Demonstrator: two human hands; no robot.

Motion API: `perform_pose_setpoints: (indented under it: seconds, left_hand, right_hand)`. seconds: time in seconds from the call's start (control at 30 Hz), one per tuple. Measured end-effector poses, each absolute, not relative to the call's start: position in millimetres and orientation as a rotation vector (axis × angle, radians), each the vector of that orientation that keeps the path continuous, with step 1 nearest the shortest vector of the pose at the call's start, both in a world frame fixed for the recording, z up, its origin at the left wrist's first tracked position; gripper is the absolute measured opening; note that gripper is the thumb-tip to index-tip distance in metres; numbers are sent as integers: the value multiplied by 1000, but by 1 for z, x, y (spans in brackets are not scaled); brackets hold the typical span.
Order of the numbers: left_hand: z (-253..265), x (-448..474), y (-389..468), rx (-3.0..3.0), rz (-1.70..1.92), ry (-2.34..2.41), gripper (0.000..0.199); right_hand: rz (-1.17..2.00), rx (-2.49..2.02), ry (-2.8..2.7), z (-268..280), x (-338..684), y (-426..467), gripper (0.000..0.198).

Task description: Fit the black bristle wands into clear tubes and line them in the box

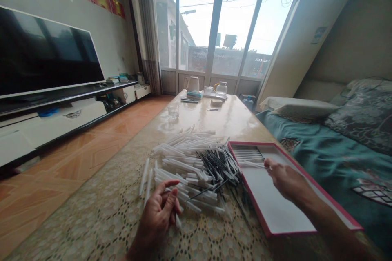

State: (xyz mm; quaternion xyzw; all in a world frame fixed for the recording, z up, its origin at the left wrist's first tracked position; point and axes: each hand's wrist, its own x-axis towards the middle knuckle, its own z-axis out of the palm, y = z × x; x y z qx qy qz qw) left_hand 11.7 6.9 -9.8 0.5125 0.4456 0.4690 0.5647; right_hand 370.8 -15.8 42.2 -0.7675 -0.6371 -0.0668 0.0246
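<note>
My left hand is curled above the near edge of a heap of white, translucent tubes. A whitish tube end shows below its fingers; most of that tube is hidden. Over a shallow pink-rimmed box, my right hand pinches the end of a slim white tube. This tube lies beside a row of similar tubes with dark ends along the box's far side. Thin dark sticks are piled between the white heap and the box.
A drinking glass stands beyond the heap on the patterned tabletop. Farther back are a kettle and a glass jug. A sofa runs along the right, a TV cabinet along the left.
</note>
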Motion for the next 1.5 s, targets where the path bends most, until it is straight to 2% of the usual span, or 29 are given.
perform_pose_setpoints:
  seconds: [0.23,0.47,0.67,0.77,0.83,0.87,1.03,1.2,1.3,1.5]
  left_hand:
    - [-7,12,7,1180,1120,1054,48]
    - [-6,13,7,1143,1142,1054,42]
    - [-3,13,6,1140,1178,1076,38]
    - [-1,13,5,1119,1187,1112,37]
    - [-1,13,4,1112,1179,1131,35]
    - [-1,12,4,1118,1165,1141,34]
    - [-3,12,-5,1209,1038,1147,34]
    - [0,14,-12,1300,944,1065,33]
    - [1,15,-16,1292,889,1041,32]
    - [-1,21,-17,1080,811,854,28]
  right_hand:
    - [-241,-2291,-2110,17,378,11,17]
    - [-379,-2246,-2081,15,367,22,7]
    - [-376,-2181,-1974,29,330,12,12]
    - [-192,-2029,-2052,33,291,-7,12]
    - [194,-1833,-2111,31,265,-23,10]
    - [277,-1785,-2119,29,254,-31,8]
    - [263,-1793,-2148,16,226,-49,16]
    - [273,-1710,-2119,18,235,-48,12]
    - [474,-1686,-2052,34,249,-49,8]
    - [717,-1639,-1752,64,243,-48,18]
